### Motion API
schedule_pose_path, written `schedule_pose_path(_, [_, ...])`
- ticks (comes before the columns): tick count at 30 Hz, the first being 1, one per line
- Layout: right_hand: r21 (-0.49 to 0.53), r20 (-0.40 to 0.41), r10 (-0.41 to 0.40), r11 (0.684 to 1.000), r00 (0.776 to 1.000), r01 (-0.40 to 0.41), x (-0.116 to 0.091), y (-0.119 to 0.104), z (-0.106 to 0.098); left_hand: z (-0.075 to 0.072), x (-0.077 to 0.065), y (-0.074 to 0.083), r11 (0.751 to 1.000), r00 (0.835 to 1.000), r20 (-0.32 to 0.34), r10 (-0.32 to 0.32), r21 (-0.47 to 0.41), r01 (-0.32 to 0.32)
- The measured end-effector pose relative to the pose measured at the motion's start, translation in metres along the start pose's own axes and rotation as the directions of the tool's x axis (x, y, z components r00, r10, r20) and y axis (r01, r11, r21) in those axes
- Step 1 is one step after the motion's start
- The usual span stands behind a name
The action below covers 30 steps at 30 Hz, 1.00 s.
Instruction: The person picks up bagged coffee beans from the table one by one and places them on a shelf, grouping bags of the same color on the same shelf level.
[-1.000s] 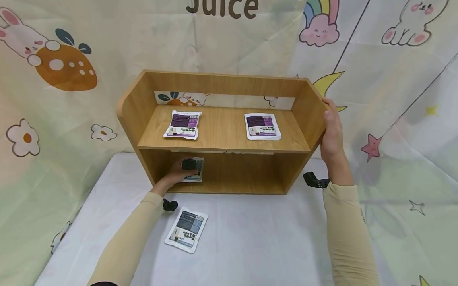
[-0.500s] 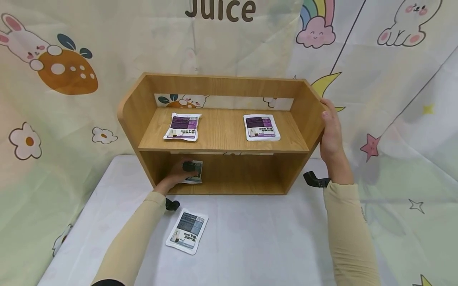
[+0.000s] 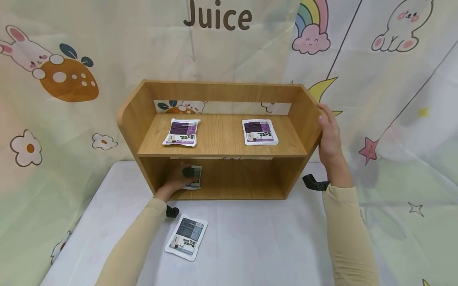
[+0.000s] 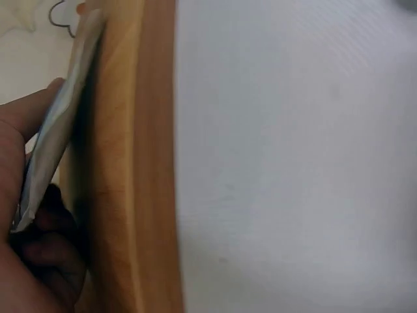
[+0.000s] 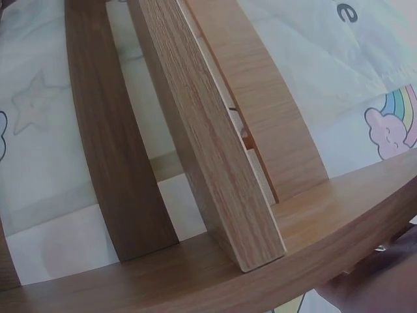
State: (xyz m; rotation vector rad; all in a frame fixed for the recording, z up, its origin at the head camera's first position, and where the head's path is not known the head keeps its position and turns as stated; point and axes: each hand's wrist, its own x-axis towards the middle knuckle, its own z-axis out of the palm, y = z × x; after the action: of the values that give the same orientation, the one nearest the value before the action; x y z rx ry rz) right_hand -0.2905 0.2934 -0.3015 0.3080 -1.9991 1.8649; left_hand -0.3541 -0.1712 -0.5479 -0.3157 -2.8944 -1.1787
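Note:
A two-tier wooden shelf (image 3: 222,155) stands on the table. On its lower tier, at the left, my left hand (image 3: 176,178) pinches a white packet with a grey-green label (image 3: 197,173). In the left wrist view the thumb lies on top of the packet (image 4: 58,124) and curled fingers are beneath it; the packet is tilted over the wooden board (image 4: 117,163). My right hand (image 3: 330,145) grips the right side panel (image 3: 304,119) near its upper front edge. Only part of that hand (image 5: 381,283) shows in the right wrist view.
Two purple-labelled packets, one left (image 3: 181,132) and one right (image 3: 260,132), lie on the upper tier. Another grey-labelled packet (image 3: 187,237) rests on the white tablecloth (image 3: 257,238) before the shelf. A printed curtain (image 3: 229,51) hangs close behind.
The head view has tilted upward, so everything sits lower in it. My left hand still holds the packet on the lower tier, and my right hand stays on the side panel.

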Motion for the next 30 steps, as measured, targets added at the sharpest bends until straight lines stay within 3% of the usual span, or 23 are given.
schedule_pose_path(6, [0.015,-0.002,0.008,1.0,1.0,-0.008,-0.002,0.002,0.001,0.005,-0.008,0.0,0.998,0.998,-0.022,-0.061,0.027,0.062])
schedule_pose_path(11, [0.004,-0.01,0.022,1.0,1.0,-0.022,-0.001,0.001,0.002,0.008,-0.009,-0.004,0.995,0.993,-0.081,-0.086,0.049,0.09])
schedule_pose_path(20, [0.028,0.002,0.005,1.0,1.0,-0.005,0.0,0.001,0.002,0.01,-0.009,-0.003,0.994,0.987,-0.135,-0.091,0.045,0.097])
schedule_pose_path(24, [0.016,-0.006,0.006,1.0,1.0,-0.006,-0.001,0.002,0.001,0.009,-0.01,-0.002,0.998,0.985,-0.163,-0.053,0.02,0.057])
schedule_pose_path(30, [0.011,-0.008,0.007,1.0,1.0,-0.007,-0.002,0.001,0.0,0.004,-0.022,0.002,0.998,0.989,-0.135,-0.059,-0.025,0.056])
